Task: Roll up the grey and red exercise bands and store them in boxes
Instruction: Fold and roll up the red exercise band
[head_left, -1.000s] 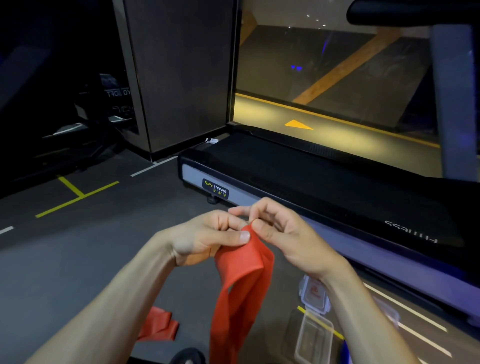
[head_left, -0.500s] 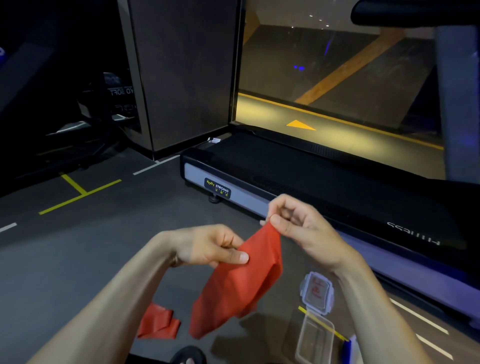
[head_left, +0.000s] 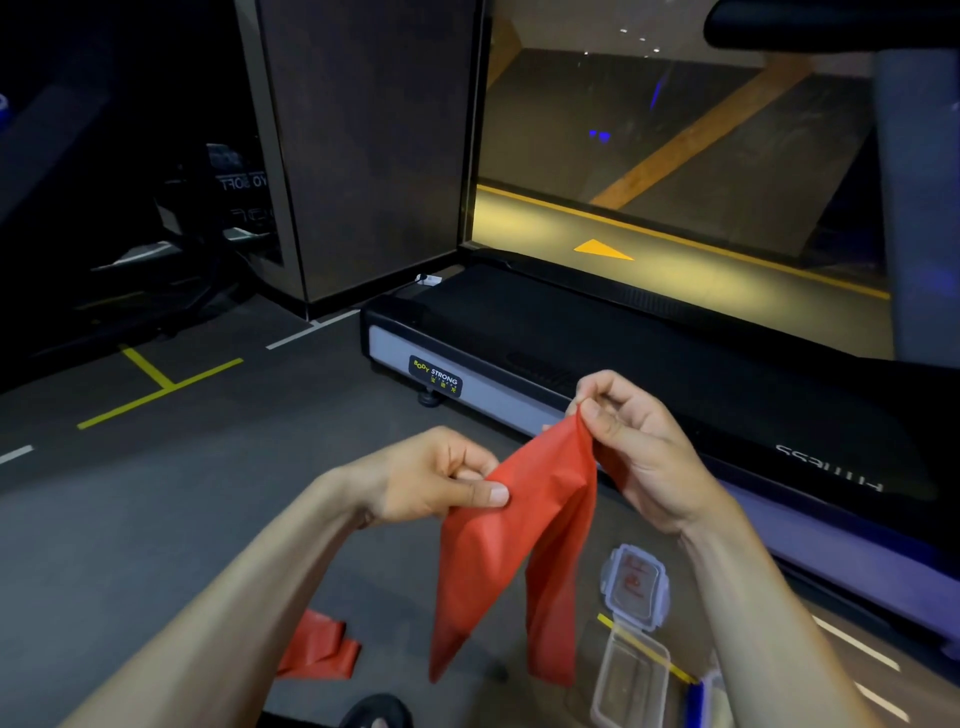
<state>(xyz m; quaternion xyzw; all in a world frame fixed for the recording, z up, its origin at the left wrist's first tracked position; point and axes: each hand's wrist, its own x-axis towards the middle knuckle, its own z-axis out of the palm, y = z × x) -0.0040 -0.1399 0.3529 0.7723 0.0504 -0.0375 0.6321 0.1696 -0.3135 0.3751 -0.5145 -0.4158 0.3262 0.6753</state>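
Hanging in the air between both hands, the red band (head_left: 519, 545) is held above the grey floor (head_left: 156, 519). Right hand (head_left: 639, 452) pinches the band's top corner between thumb and curled fingers; left hand (head_left: 431, 478) grips the lower-left edge, thumb pressed flat on the rubber. Between the two grips the upper edge slants — high on the right, lower on the left. From that edge the band drops in two lobes, long axis roughly vertical, free ends pointing down toward the floor and hanging clear of it.

On the floor below: a second band (head_left: 317, 649), also red, lies crumpled to the lower left, partly behind the left forearm; a clear box (head_left: 628, 680) sits open at lower right, its lid (head_left: 636, 587) lying just beyond it — whether the two touch cannot be told. A treadmill (head_left: 623, 353) runs diagonally behind the hands.
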